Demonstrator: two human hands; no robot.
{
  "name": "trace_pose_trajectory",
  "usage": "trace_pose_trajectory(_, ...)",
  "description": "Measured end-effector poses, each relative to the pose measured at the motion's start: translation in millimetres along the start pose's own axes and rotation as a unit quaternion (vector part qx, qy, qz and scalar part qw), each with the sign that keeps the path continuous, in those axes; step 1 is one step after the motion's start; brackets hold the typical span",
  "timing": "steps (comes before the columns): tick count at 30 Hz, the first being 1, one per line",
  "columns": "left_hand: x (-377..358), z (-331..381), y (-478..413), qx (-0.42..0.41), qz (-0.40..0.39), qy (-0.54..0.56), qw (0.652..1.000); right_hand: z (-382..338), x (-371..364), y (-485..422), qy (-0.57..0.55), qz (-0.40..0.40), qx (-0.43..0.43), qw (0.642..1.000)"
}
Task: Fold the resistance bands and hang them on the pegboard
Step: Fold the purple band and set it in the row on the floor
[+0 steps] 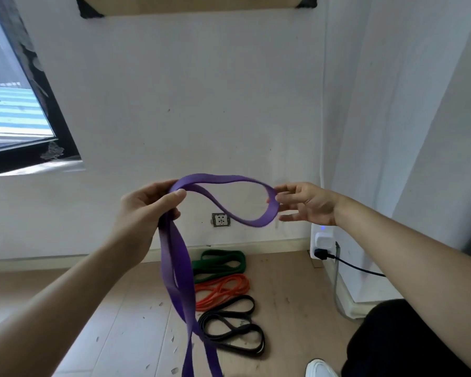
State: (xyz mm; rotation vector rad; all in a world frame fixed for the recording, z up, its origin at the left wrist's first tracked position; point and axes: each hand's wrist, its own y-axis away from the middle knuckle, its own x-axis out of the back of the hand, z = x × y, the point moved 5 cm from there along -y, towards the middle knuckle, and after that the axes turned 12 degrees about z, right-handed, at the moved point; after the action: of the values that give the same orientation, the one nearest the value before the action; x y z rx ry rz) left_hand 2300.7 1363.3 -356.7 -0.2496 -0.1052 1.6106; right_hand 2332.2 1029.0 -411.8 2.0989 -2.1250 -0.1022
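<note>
Item: purple band (180,270), mid-fold, held chest-high before wall. Left hand (147,205) grips gathered strands; tails hang toward floor. Right hand (305,204), fingers extended, spreads loop end. Next, by judgement: bring loop to left hand, doubling band. Green band (220,261), orange band (223,291), black band (234,325) lie on floor (93,322), unfolded.

Pale wood-plank floor (125,308), green band (220,263), orange band (223,291), black band (234,325) lying in a row near the wall

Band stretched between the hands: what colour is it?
The band is purple, clearest in the head view.
</note>
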Motion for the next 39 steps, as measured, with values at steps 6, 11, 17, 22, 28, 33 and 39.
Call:
trace_pose_trajectory(6, -15, -2, 9, -0.013, -0.074, -0.068, 0.995, -38, -50, 23, 0.113, -0.002, 0.136, 0.984)
trace_pose_trajectory(11, -22, -9, 13, -0.028, -0.135, -0.128, 0.982, -44, -113, 44, 0.172, -0.092, 0.183, 0.964)
trace_pose_trajectory(17, -17, -12, 10, -0.025, -0.124, -0.13, 0.983, -43, -136, 50, 0.188, -0.115, 0.226, 0.949)
trace_pose_trajectory(22, -18, -18, 12, -0.033, -0.145, -0.173, 0.974, -58, -131, 53, 0.205, -0.102, 0.252, 0.94)
trace_pose_trajectory(28, -28, -40, 21, -0.039, -0.178, -0.23, 0.956, -76, -118, 57, 0.128, -0.07, 0.29, 0.946)
trace_pose_trajectory(33, -30, -46, 20, 0.004, -0.204, -0.18, 0.962, -76, -98, 51, 0.065, -0.042, 0.287, 0.955)
trace_pose_trajectory(39, -29, -12, 8, -0.085, -0.146, -0.21, 0.963, -84, -83, 44, -0.096, -0.055, 0.247, 0.963)
